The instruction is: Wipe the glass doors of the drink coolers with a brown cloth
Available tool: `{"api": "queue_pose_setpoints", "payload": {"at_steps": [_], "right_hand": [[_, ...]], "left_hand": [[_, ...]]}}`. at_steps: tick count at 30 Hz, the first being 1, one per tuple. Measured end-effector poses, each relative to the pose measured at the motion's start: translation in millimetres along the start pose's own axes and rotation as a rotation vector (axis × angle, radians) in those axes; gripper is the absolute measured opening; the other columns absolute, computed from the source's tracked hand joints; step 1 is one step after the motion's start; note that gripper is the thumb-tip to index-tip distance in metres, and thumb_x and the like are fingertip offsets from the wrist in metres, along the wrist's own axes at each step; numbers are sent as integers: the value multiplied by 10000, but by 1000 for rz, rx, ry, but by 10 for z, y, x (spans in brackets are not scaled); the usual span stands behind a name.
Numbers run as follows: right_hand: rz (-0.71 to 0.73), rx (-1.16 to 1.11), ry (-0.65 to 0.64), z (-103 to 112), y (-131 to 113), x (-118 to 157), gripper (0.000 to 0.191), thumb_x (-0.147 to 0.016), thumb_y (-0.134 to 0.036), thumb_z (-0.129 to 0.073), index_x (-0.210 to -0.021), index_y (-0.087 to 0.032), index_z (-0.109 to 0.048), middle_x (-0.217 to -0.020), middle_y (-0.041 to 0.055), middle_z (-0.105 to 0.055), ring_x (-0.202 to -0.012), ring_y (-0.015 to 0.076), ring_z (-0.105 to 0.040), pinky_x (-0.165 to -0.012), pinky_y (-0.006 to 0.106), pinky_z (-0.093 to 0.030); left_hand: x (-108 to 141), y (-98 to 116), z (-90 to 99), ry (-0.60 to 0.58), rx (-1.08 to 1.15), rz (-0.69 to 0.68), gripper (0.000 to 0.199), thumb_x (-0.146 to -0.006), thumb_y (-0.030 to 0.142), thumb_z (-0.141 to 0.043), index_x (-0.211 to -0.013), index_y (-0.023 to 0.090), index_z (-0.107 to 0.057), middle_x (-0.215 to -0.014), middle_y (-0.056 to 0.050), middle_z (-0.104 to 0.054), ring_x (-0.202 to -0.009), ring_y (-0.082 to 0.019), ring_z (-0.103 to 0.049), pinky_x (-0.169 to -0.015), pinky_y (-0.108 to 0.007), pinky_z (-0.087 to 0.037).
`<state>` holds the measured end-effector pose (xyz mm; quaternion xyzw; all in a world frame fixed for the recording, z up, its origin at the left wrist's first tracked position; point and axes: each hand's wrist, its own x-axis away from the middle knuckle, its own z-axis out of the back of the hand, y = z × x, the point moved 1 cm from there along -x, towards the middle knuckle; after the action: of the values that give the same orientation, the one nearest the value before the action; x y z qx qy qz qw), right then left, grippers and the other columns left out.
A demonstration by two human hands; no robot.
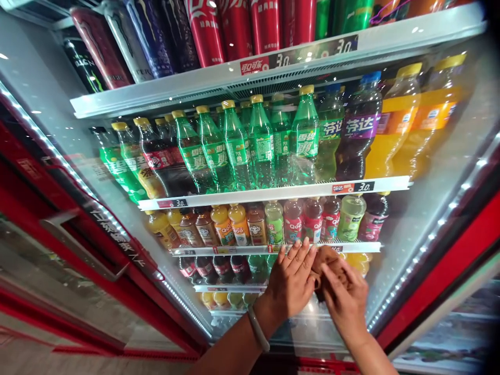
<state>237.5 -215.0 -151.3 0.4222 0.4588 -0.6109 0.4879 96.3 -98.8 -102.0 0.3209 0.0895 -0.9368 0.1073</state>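
Note:
In front of the lower shelves of a drinks fridge, my left hand [291, 281] is held flat with its fingers stretched out, a grey band round the wrist. Its fingertips overlap the edge of the small-bottle shelf [234, 251]; whether they touch it I cannot tell. Close on its right, my right hand [347, 297] has its fingers bent and drawn together on a crumpled brown cloth-like thing [330, 259]. That brown thing lies between both hands, near my left thumb, and its exact kind is unclear. Small juice bottles [273, 221] stand just behind the hands.
Green soda bottles [233, 146], cola and orange soda bottles [398, 120] fill the shelf above. Cans [201, 31] line the top shelf. At the left is a red-framed door with a metal handle [84, 245]. Light strips [441, 219] run down both sides.

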Motion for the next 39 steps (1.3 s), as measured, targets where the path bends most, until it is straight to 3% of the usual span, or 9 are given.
{"api": "queue_pose_setpoints", "payload": {"at_steps": [5, 10, 14, 17, 20, 24, 27, 32, 39], "right_hand": [[-210, 65, 148, -34, 78, 1, 523, -867, -217, -744, -1385, -224, -674, -1414, 181, -550, -1222, 320, -616, -971, 511, -542], [-20, -14, -3, -278, -422, -5, 499, -898, -156, -709, -1374, -297, -664, -1450, 140, -548, -1298, 307, -592, -1013, 489, -543], [-73, -76, 21, -143, -232, -101, 505, -879, -160, -738, -1358, -314, -702, -1376, 123, -615, -1133, 273, -678, -932, 452, -576], [-248, -7, 169, -117, -168, -278, 572, -863, -183, -750, -1427, -254, -684, -1441, 195, -565, -1239, 368, -646, -1026, 591, -541], [-227, 29, 174, -323, -562, -372, 633, -885, -173, -726, -1502, -265, -618, -1538, 206, -474, -1426, 418, -515, -1124, 649, -472], [-7, -73, -28, -615, -1179, -210, 606, -893, -119, -720, -1439, -369, -640, -1426, 120, -592, -1299, 312, -610, -1042, 507, -553], [-3, -115, -70, -602, -1168, -145, 614, -893, -118, -728, -1438, -389, -645, -1409, 108, -613, -1224, 300, -654, -979, 485, -574], [-251, -9, 229, -534, -1028, -510, 634, -884, -109, -702, -1488, -294, -644, -1494, 188, -512, -1383, 389, -570, -1098, 583, -522], [51, -40, -12, -1039, -1966, -379, 613, -874, -116, -760, -1426, -354, -642, -1389, 101, -607, -1309, 294, -611, -1094, 492, -534]], "left_hand": [[133, -111, 69, 42, -1, -12, 719, -1005, 263, -569, -1670, 133, -329, -1683, -154, -445, -1597, -293, -405, -1296, -506, -377], [247, -205, 61, 110, -28, -7, 707, -989, 202, -518, -1662, 98, -329, -1685, -149, -446, -1623, -285, -357, -1353, -527, -246], [379, -355, 124, 129, -30, 19, 712, -983, 248, -566, -1656, 137, -361, -1677, -120, -478, -1609, -266, -388, -1358, -491, -247], [473, -480, 219, 164, -41, 66, 724, -970, 254, -588, -1652, 142, -371, -1656, -129, -511, -1596, -280, -410, -1348, -509, -270], [562, -615, 313, 206, -73, 114, 736, -958, 213, -574, -1653, 112, -355, -1659, -150, -503, -1624, -284, -354, -1350, -508, -254], [705, -824, 423, 223, -101, 66, 736, -935, 179, -541, -1643, 89, -361, -1644, -146, -524, -1623, -257, -356, -1365, -479, -213], [828, -986, 513, 205, -100, 65, 738, -939, 197, -542, -1647, 97, -359, -1617, -144, -558, -1603, -262, -398, -1360, -489, -240], [992, -1226, 672, 232, -80, 144, 740, -986, 226, -566, -1676, 142, -311, -1626, -139, -546, -1589, -269, -422, -1341, -512, -304], [1148, -1474, 781, 237, -36, 168, 832, -985, 222, -560, -1717, 160, -169, -1712, -100, -421, -1631, -255, -339, -1353, -509, -305]]}}
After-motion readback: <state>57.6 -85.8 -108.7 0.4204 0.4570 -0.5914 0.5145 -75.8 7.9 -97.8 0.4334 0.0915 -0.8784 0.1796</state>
